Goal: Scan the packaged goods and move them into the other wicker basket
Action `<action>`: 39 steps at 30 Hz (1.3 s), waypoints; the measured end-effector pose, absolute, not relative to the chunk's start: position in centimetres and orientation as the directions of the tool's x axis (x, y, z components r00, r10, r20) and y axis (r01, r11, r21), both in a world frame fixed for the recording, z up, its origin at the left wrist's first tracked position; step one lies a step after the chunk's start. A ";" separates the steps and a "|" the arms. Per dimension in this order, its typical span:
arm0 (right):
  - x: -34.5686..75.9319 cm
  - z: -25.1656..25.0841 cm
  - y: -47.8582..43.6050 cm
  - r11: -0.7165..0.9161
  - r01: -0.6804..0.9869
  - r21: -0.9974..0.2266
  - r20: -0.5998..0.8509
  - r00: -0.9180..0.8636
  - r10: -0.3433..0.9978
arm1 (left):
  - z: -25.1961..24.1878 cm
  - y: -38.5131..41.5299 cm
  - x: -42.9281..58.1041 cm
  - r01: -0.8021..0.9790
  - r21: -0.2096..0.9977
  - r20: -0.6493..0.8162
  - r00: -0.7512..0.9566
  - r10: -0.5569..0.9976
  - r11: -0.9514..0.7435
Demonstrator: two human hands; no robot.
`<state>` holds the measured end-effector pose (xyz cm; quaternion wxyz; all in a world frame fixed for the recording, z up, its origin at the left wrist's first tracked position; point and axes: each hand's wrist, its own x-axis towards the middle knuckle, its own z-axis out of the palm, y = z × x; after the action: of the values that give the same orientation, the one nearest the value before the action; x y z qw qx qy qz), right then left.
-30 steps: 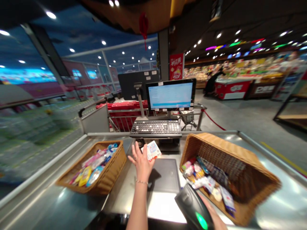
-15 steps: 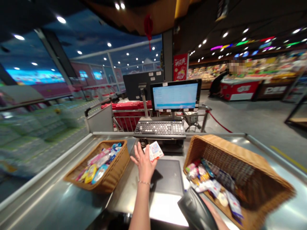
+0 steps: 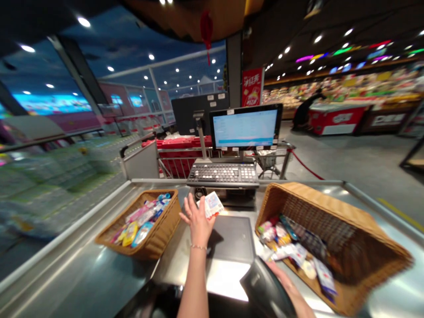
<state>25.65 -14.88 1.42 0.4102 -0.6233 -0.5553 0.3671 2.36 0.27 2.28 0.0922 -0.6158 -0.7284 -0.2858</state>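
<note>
My left hand [image 3: 199, 219] pinches a small white packet [image 3: 213, 205] with a red edge and a printed picture, its other fingers spread. It is above the left side of a dark flat panel [image 3: 234, 238] set in the metal counter. My right hand [image 3: 286, 285] is wrapped round a black handheld barcode scanner [image 3: 267, 286], whose head points up and left across the counter. The scanner hides part of that hand. Right of it lies a wicker basket [image 3: 334, 198], with several wrapped snacks [image 3: 298, 254] inside.
A second wicker basket [image 3: 159, 245] with several colourful packages [image 3: 142, 221] stands on the left of the counter. Behind the panel are a keyboard [image 3: 223, 173] and a lit monitor [image 3: 245, 128]. Farther back, a person [image 3: 304, 112] bends beside a red freezer [image 3: 338, 120].
The view has shifted slightly. My right hand has moved a little with the scanner, which now sits more upright. My left hand still holds the packet in nearly the same place, slightly turned.
</note>
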 end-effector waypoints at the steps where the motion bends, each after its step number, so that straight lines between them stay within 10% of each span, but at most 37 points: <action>1: 25.3 1.4 -14.9 -0.040 0.377 -0.925 0.000 0.106 0.994 | 2.4 0.2 2.3 0.949 0.305 0.481 -0.225 0.847 0.078; 24: 21.6 -2.0 -13.1 -0.121 0.192 -0.974 -0.115 0.045 0.992 | 2.8 -0.6 0.0 0.934 0.325 0.482 -0.299 0.823 0.149; 39: 21.5 -0.6 -11.6 0.029 0.367 -0.930 -0.005 -0.091 0.996 | 2.4 -1.3 -2.2 0.924 0.307 0.494 -0.359 0.792 0.227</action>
<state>21.46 -11.57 -0.59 0.3776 -0.5586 -0.6099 0.4164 -2.16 -1.29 2.39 0.1173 -0.5540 -0.7745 -0.2819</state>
